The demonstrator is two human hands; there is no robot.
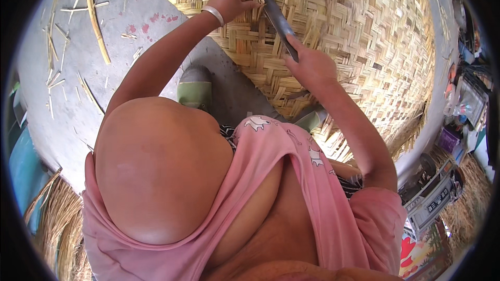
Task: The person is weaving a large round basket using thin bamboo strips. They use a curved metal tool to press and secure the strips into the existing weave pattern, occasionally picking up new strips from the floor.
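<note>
A large mat (359, 31) woven from pale, flat plant strips lies on the floor in front of me. My right hand (315, 67) is closed around the near end of a long, dark, flat blade-like tool (280, 23). The tool slants away to the left over the mat, its far end among the strips near the top of the picture. Just left of that end, my left hand (233, 5) has its fingers pinched at a pale strip (256, 0) of the weave. A white bangle (214, 15) circles my left wrist.
Loose straw pieces (97, 26) litter the grey floor (156, 49) at left. My green boot (195, 88) stands by the mat's near edge; another shoe (311, 118) is at the mat. Bundled straw (62, 229) lies at lower left, and assorted household things (469, 99) crowd the right.
</note>
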